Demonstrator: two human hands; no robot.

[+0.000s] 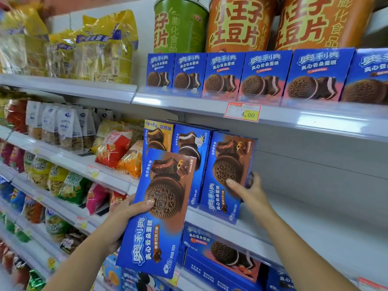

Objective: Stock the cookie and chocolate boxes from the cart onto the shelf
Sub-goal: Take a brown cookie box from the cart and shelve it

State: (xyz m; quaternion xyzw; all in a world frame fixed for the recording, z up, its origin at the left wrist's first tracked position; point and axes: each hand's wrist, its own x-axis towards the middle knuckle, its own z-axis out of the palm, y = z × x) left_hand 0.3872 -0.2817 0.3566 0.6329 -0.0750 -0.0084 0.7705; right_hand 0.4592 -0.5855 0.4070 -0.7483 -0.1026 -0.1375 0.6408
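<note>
My left hand [128, 215] grips a blue and brown Oreo cake box [159, 215] by its left edge, thumb on the front, held tilted in front of the shelves. My right hand [248, 191] holds a matching chocolate Oreo box [227, 175] standing upright on the middle shelf [294, 219], thumb on the front and fingers round its right side. Left of that box stand a blue vanilla Oreo box [190, 143] and a yellow-topped box [157, 133]. The cart is out of view.
A row of blue Oreo boxes [266, 74] lines the upper shelf under large chip tubs [239, 24], with a price tag [242, 112] on the rail. Snack bags [69, 131] fill the left shelves. More Oreo boxes [222, 259] sit on the lower shelf. The middle shelf is bare right of my right hand.
</note>
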